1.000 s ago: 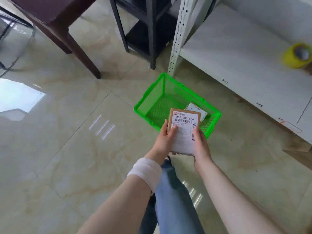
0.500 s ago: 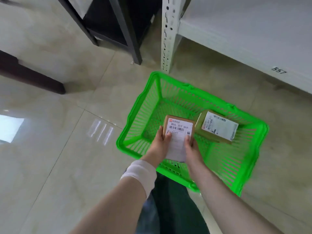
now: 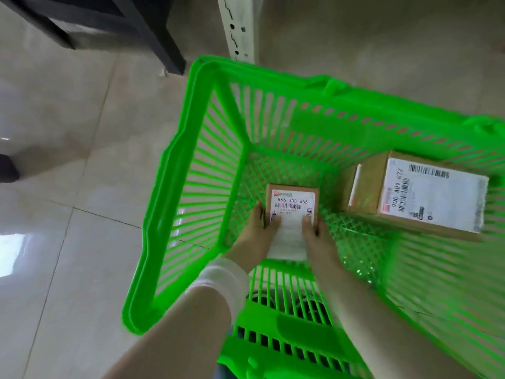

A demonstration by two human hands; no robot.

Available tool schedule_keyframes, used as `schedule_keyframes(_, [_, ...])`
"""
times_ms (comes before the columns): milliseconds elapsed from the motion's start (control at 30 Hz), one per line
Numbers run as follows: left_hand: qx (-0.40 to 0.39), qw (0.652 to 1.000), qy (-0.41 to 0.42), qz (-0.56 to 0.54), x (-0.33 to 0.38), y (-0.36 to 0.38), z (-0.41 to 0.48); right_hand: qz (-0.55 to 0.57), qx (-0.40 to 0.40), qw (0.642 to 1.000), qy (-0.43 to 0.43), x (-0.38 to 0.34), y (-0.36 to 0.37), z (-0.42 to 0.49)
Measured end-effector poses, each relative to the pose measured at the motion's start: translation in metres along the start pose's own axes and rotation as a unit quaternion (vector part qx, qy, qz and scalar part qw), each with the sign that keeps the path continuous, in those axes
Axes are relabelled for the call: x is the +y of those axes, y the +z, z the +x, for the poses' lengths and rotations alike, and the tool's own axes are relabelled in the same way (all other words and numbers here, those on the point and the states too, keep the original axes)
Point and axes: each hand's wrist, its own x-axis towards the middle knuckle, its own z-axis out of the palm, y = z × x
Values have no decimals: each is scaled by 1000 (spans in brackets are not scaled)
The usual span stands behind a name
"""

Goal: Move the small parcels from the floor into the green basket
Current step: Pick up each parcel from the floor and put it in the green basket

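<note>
— Small parcel [image 3: 293,199], the brown one numbered 866 303 666: where is it?
— Low inside the green basket [image 3: 175,170], toward its left end, label up. Whether its underside touches the mesh bottom I cannot tell.
— And the grip?
— Both hands have it. The left hand [image 3: 255,231] clasps the near left edge and the right hand [image 3: 318,236] the near right edge. The thumbs press on the label and the other fingers are tucked down the sides, out of sight. It is a firm two-sided grip with no slack showing.
— Anything else in there?
— A second parcel [image 3: 426,192] lies at the right end, label up, apart from the held one.
— So which step is this?
— The set-down, I judge: lowered in, not yet let go.
— Next?
— Ease it flat onto the mesh, spread thumbs and fingers, then lift both hands out over the near rim without catching the slats. After that, back to the floor [image 3: 68,187] for whatever parcels remain; how many, I cannot tell.
— Surroundings?
— A white wrap [image 3: 221,280] on the left wrist, and a shelf upright [image 3: 237,26] just beyond the basket's far corner.
</note>
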Motion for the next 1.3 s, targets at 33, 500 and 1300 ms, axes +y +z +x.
schedule_keyframes(33, [20,1000,7,16,5,-3,-2,6,11,1000,10,3,-2,-1])
schedule_keyframes(500, [96,990,41,96,47,-22,-5,297,71,930,204,-22,4,-37])
schedule_keyframes(1300, [171,929,-61,-321,49,-7,7,27,14,999,-23,-87,11,10])
